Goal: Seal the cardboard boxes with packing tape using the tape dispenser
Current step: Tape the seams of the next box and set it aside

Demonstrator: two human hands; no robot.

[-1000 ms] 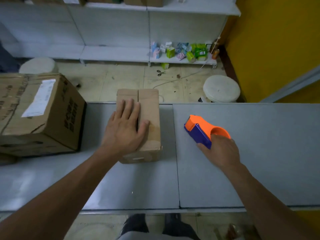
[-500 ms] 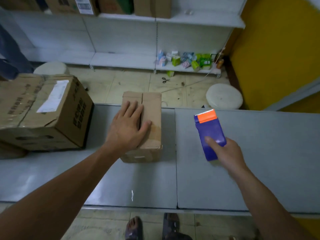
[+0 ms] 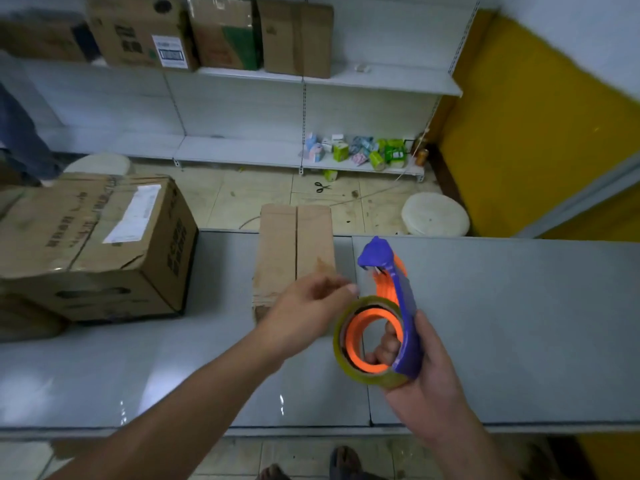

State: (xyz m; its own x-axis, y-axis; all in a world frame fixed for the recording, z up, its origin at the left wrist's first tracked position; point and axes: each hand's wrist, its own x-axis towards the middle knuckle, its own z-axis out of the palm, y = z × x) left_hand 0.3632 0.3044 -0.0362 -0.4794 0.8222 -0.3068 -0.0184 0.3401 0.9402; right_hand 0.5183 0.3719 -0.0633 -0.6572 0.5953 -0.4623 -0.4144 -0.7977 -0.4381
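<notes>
Right hand (image 3: 429,393) gripping tape dispenser (image 3: 407,317), left hand (image 3: 308,306) over box (image 3: 294,244) near edge, grip unclear

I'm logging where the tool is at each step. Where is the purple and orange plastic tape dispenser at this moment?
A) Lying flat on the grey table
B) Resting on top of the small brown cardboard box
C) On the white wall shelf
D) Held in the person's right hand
D: the right hand grips the purple and orange plastic tape dispenser, with fingers curled through the roll's orange core.

Small box (image 3: 296,251) right of big box (image 3: 93,247)
</notes>
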